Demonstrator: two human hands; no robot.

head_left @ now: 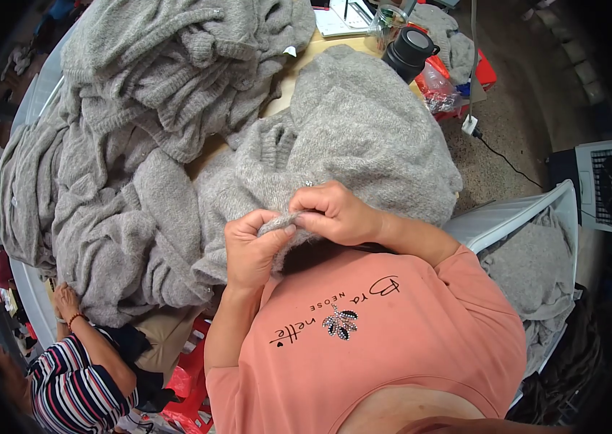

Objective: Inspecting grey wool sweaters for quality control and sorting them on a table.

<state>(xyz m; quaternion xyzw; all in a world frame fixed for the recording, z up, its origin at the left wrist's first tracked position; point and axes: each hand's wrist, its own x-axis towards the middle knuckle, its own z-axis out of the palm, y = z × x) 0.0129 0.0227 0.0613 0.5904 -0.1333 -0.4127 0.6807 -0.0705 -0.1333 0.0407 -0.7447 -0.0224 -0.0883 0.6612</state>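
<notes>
A grey knitted sweater (364,123) lies spread over the table edge in front of me, its ribbed part (277,145) folded up near the middle. My left hand (252,242) pinches a fold of its edge between thumb and fingers. Right beside it, my right hand (338,212) is closed on the same edge, thumb and forefinger pressed together. The two hands nearly touch, close to my body. Whether a small tool or thread sits in the right fingers is too small to tell.
Heaps of grey knitwear (168,65) cover the table's left side. A black-lidded bottle (409,54) and a glass jar (387,27) stand at the back right. A white bin (570,217) with grey knitwear is at the right. A co-worker's hand (67,302) is at the lower left.
</notes>
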